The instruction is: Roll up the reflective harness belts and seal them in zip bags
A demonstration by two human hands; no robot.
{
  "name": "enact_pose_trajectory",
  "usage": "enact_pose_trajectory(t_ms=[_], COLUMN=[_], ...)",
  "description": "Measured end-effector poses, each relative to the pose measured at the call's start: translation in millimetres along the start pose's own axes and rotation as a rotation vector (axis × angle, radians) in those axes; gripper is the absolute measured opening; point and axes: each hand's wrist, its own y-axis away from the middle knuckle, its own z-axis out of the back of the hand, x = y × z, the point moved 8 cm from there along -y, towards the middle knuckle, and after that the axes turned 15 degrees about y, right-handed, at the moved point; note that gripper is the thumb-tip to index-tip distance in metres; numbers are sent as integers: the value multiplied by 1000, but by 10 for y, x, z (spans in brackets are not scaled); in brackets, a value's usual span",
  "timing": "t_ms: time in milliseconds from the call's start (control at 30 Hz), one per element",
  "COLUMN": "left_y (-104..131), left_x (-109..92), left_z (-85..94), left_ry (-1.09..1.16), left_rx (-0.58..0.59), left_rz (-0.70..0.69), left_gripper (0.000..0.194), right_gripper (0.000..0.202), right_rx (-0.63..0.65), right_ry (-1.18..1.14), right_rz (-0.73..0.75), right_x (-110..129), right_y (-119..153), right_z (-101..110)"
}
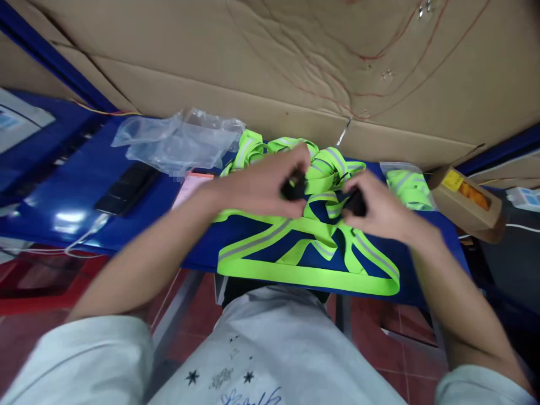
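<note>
Straps (pixel 307 275) lie below our left hand (pixel 270 188), curled around a black piece (pixel 294 187), and right hand (pixel 377 208), pinching another piece (pixel 355 203).

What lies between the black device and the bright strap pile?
In the head view, a flat pink item, partly behind the left forearm, with clear plastic bags toward the cardboard.

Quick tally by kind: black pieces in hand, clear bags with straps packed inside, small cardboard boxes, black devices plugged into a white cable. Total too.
Black pieces: 2, one each in left hand and right hand
Packed bag: 1
Small box: 1
Black device: 1
Total: 5
</note>
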Motion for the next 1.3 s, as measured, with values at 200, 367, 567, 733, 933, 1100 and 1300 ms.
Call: enact_pose_trajectory(t_ms=[200,367,567,733,933,1100,1300], left_y=[-89,58,312,393,382,359,360], left_x=[361,438,351,248,178,153,81], left_z=[-780,-859,-763,-755,-847,-874,-828], left_ry=[48,-260,-539,-446,-474,-502,-535], left_rx=[93,42,-60,-21,31,49,38], left_rz=[-82,-35,159,5,-96,-103,-141], left_gripper=[40,61,72,52,53,55,53], right_gripper=[51,67,66,54,54,55,58], right_rx=[89,35,62,-58,-99,-113,-116], right_ry=[-23,248,339,131,126,69,24], right_rz=[55,-12,-63,64,148,173,196], right_x=[212,157,108,155,260,271,286], right_y=[-4,128,272,305,329,348,338], right_z=[-724,-620,-475,-430,-363,-332,-295])
